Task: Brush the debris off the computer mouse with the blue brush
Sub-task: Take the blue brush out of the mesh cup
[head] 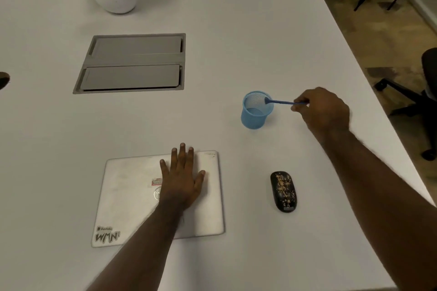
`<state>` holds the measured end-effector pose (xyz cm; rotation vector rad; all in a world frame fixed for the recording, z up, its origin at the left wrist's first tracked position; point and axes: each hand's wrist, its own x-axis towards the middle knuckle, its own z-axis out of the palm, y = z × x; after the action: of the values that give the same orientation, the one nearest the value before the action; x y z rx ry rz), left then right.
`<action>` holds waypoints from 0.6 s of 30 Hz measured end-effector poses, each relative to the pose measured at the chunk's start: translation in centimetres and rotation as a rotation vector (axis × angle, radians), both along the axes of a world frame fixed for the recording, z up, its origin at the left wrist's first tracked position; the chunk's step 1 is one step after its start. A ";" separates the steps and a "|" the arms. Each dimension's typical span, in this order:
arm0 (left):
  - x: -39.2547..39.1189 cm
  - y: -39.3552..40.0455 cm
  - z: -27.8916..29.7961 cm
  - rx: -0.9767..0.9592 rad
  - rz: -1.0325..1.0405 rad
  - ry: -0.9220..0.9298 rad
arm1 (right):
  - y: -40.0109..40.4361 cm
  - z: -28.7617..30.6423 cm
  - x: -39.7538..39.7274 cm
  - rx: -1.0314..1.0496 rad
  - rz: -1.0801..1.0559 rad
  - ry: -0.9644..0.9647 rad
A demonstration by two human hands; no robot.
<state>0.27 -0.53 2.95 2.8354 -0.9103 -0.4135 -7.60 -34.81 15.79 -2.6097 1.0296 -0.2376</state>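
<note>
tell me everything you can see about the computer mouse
The computer mouse is a black, smooth, low oval that looks like glossy plastic. Tan crumbs of debris are scattered over its top. It lies flat on the white table, lengthwise away from the person, to the right of the closed laptop. Neither hand touches it.

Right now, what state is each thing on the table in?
Blue brush: pinched in right hand, head at the cup rim.
Blue mesh cup: upright, nothing else inside.
Computer mouse: speckled with debris, untouched.
Laptop: closed, left hand flat on lid.
Cable hatch: shut.
</note>
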 end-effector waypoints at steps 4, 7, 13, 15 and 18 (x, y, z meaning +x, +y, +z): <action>-1.7 -2.1 1.6 -0.228 -0.012 0.090 | 1.5 -1.6 -6.6 0.274 -0.241 -0.229; -3.8 -4.5 2.5 -0.431 0.028 0.157 | 3.2 -4.4 -9.9 0.464 -0.375 -0.283; -9.1 -9.2 3.2 -0.560 0.176 0.313 | 7.2 -9.0 -14.0 0.876 -0.558 -0.400; -10.5 -10.5 2.9 -0.513 0.227 0.476 | 8.3 -9.9 -14.6 0.994 -0.610 -0.453; -12.0 -12.0 1.9 -0.393 0.235 0.636 | 9.4 -11.1 -15.0 1.097 -0.649 -0.488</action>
<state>-11.76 -12.53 4.85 2.1960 -0.4579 -0.9130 -22.62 -25.36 4.72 -1.1386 1.2740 -0.3111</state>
